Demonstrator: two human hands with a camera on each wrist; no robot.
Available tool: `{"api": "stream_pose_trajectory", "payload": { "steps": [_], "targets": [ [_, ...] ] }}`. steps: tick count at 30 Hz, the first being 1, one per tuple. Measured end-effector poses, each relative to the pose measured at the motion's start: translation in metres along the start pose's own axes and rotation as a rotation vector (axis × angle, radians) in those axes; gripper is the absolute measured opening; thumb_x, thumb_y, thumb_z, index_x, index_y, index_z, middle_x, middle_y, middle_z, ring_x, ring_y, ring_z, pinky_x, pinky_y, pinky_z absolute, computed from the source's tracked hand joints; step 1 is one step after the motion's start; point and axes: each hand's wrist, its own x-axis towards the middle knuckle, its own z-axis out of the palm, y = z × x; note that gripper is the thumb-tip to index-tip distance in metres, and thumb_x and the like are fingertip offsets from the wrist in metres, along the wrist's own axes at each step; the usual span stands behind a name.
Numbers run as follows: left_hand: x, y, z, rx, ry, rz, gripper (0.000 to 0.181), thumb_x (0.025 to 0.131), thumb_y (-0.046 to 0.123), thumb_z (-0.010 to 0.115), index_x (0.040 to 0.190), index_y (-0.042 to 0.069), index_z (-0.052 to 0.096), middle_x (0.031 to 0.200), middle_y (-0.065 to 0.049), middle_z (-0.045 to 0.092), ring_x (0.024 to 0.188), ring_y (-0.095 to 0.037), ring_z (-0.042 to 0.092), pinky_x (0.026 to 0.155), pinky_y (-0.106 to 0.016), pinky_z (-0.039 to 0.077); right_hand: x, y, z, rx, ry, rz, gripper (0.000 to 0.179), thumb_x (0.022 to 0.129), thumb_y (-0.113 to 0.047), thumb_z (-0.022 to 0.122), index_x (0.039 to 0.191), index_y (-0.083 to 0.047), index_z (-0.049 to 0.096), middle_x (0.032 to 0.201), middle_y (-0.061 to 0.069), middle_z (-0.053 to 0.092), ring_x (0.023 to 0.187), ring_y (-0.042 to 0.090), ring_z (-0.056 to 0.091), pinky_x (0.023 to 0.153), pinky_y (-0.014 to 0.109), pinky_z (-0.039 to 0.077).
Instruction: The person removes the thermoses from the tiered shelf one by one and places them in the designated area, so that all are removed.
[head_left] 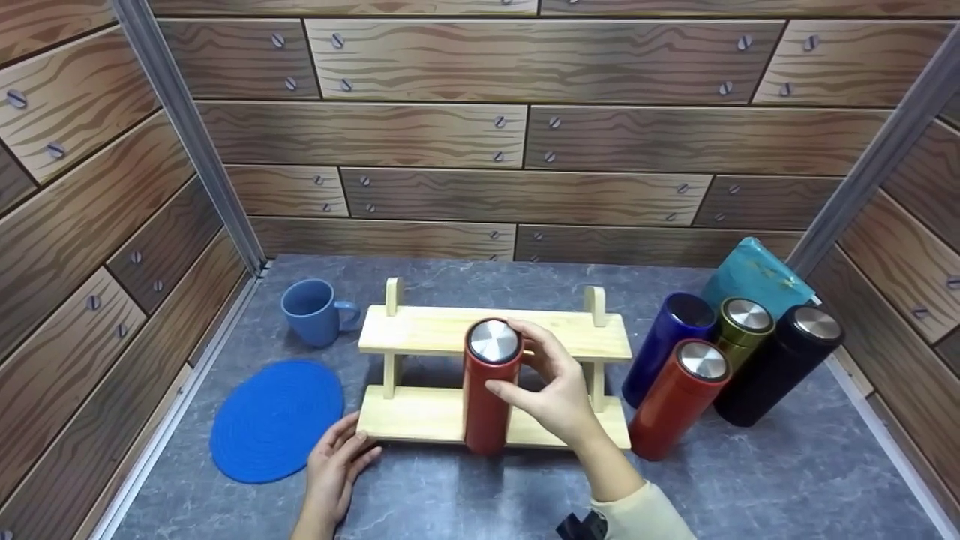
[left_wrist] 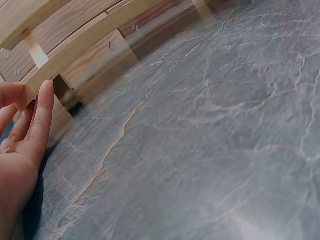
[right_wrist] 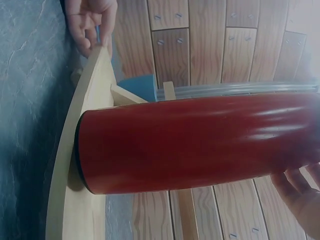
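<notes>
My right hand (head_left: 559, 394) grips a red thermos bottle (head_left: 486, 409) with a silver lid near its top. The bottle stands upright at the front of a two-tier wooden shelf (head_left: 420, 330). In the right wrist view the base of the red thermos bottle (right_wrist: 190, 145) meets the lower board (right_wrist: 90, 107), at its front part. My left hand (head_left: 332, 465) pinches the lower board's front left corner between thumb and fingers. The left wrist view shows that hand (left_wrist: 25, 145) on the end of the wooden board (left_wrist: 75, 50).
Right of the shelf stand another red thermos (head_left: 679, 401), a blue one (head_left: 660, 352), a green one (head_left: 742, 330) and a black one (head_left: 772, 375). Behind them leans a teal pouch (head_left: 750, 277). On the left are a blue mug (head_left: 311, 319) and a round blue mat (head_left: 277, 420).
</notes>
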Motion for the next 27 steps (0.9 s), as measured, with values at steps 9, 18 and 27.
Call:
{"api": "stream_pose_trajectory", "payload": {
  "steps": [9, 18, 27],
  "targets": [
    [-0.001, 0.000, 0.001, -0.003, 0.004, -0.005, 0.055, 0.083, 0.004, 0.069, 0.131, -0.003, 0.043, 0.112, -0.014, 0.056, 0.091, -0.024, 0.063, 0.082, -0.043, 0.054, -0.011, -0.022, -0.018, -0.068, 0.041, -0.005, 0.065, 0.062, 0.017, 0.077, 0.121, 0.011, 0.050, 0.118, 0.016, 0.057, 0.098, 0.018, 0.061, 0.084, 0.031, 0.052],
    [0.000, 0.001, 0.001, -0.010, -0.007, -0.003, 0.055, 0.083, 0.003, 0.068, 0.131, -0.004, 0.043, 0.111, -0.012, 0.057, 0.090, -0.023, 0.063, 0.081, -0.043, 0.054, -0.030, -0.010, -0.041, 0.006, 0.079, -0.044, 0.070, 0.059, 0.021, 0.076, 0.122, 0.012, 0.048, 0.112, 0.019, 0.061, 0.094, 0.021, 0.062, 0.080, 0.027, 0.053],
    [0.000, 0.001, 0.001, 0.013, 0.006, -0.007, 0.056, 0.082, 0.006, 0.070, 0.131, -0.003, 0.043, 0.112, -0.013, 0.056, 0.092, -0.024, 0.062, 0.082, -0.042, 0.054, -0.043, -0.019, -0.060, 0.016, 0.120, -0.092, 0.072, 0.053, 0.029, 0.073, 0.119, 0.018, 0.047, 0.114, 0.020, 0.060, 0.096, 0.020, 0.061, 0.085, 0.026, 0.051]
  ]
}}
